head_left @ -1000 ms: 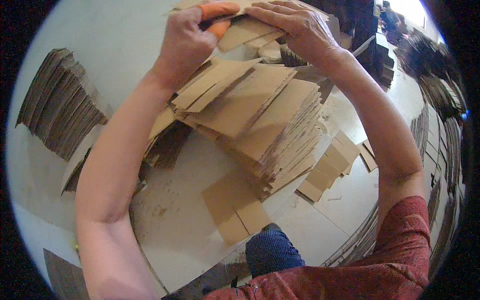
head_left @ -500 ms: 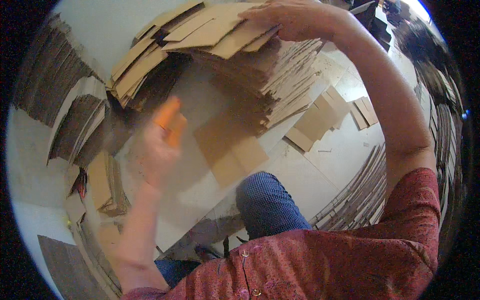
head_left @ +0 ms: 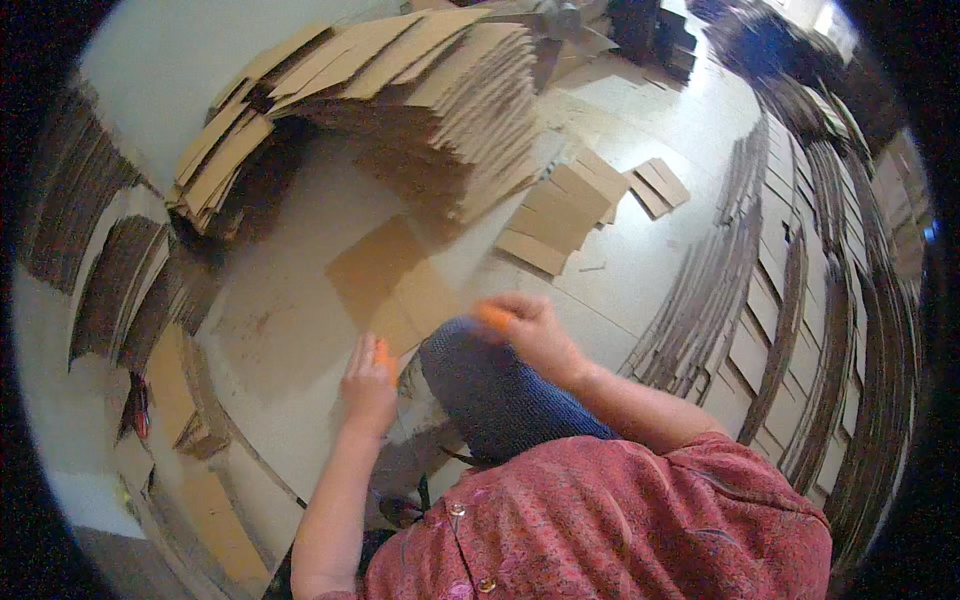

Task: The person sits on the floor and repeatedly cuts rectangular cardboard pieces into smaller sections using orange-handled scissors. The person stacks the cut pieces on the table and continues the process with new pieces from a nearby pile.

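Note:
My left hand (head_left: 370, 392) is just left of my raised knee, its fingers closed along a small orange thing (head_left: 386, 362) of a kind I cannot make out. Over the knee is my right hand (head_left: 540, 338), curled and slightly blurred, with another bit of orange (head_left: 492, 317) at its fingers. The two hands are apart. On the floor beyond them lies a flat brown cardboard sheet (head_left: 385, 265). A tall stack of cut cardboard pieces (head_left: 490, 85) stands farther off, out of reach of both hands as they are now.
Small flat cardboard pieces (head_left: 560, 215) lie on the floor, with a smaller pile (head_left: 657, 187) beyond. Long rows of stacked cardboard (head_left: 700, 290) line the right side. More stacks (head_left: 130, 265) lean at the left wall. My bent knee (head_left: 490, 400) rises in front of me.
My right hand has come off the cardboard stack and down over my knee, where orange shows at its fingers. My left hand has drawn back nearer to me. The view has shifted right.

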`<state>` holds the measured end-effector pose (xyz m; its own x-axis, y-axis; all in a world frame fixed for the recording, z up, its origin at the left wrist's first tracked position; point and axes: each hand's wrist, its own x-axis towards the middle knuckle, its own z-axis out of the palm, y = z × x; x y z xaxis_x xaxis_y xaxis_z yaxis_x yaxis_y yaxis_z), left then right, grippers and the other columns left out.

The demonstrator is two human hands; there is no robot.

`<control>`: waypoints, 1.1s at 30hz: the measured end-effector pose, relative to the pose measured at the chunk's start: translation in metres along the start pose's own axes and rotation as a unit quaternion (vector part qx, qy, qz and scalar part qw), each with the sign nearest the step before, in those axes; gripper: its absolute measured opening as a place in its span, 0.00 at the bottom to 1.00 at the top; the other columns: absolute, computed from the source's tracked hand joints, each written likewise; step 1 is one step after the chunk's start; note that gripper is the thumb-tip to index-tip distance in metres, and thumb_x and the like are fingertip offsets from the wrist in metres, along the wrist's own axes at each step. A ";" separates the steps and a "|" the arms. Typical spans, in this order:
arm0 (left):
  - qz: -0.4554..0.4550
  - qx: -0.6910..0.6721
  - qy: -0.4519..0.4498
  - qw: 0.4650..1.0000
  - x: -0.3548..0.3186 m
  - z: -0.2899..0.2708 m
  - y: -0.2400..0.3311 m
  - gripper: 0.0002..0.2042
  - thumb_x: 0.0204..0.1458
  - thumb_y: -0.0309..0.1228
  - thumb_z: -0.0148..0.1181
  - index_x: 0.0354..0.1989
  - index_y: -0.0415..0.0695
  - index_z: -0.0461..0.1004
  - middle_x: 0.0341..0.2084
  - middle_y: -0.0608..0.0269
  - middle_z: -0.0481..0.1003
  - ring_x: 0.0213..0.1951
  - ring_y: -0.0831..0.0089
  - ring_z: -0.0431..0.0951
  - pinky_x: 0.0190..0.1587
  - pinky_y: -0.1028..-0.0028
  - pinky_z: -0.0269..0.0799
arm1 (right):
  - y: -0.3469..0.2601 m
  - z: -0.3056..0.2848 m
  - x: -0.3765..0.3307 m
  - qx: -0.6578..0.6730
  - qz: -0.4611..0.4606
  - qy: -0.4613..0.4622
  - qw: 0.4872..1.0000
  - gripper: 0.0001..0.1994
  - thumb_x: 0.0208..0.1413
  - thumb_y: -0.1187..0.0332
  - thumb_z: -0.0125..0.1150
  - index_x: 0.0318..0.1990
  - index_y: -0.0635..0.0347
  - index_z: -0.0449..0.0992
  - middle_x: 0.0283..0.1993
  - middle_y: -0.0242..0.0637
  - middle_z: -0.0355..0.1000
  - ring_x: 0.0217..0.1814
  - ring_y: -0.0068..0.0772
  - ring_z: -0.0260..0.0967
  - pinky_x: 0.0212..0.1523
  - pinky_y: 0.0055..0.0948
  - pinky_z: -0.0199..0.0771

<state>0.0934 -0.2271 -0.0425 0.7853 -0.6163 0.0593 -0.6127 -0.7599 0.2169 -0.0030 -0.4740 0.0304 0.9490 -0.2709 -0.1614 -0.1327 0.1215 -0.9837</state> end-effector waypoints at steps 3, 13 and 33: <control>-0.011 -0.067 0.000 0.998 -0.016 -0.006 -0.018 0.23 0.46 0.36 0.58 0.51 0.39 0.66 0.54 0.51 0.63 0.54 0.53 0.63 0.52 0.63 0.64 | 0.006 0.006 -0.011 -0.002 -0.041 -0.012 0.999 0.12 0.54 0.65 0.53 0.37 0.66 0.74 0.33 0.34 0.72 0.33 0.25 0.69 0.33 0.24 0.70; -0.050 -0.010 0.087 0.995 -0.045 -0.018 0.007 0.19 0.48 0.34 0.57 0.49 0.43 0.69 0.51 0.56 0.67 0.52 0.58 0.67 0.51 0.65 0.67 | -0.003 0.040 -0.029 0.109 -0.013 -0.017 0.994 0.11 0.56 0.68 0.49 0.41 0.67 0.72 0.36 0.43 0.73 0.33 0.33 0.73 0.33 0.25 0.74; -0.416 0.202 0.203 0.863 -0.289 -0.103 -0.137 0.34 0.46 0.46 0.58 0.56 0.34 0.58 0.57 0.39 0.55 0.58 0.48 0.56 0.59 0.60 0.53 | 0.017 0.150 -0.057 -0.103 -0.111 -0.188 0.970 0.10 0.52 0.69 0.56 0.38 0.67 0.74 0.33 0.30 0.72 0.34 0.21 0.65 0.37 0.22 0.65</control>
<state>-0.0405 0.0770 0.0112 0.8840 0.2395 0.4016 0.2628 -0.9648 -0.0031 -0.0162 -0.3133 0.0349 0.9929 0.1041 0.0578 0.0687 -0.1040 -0.9922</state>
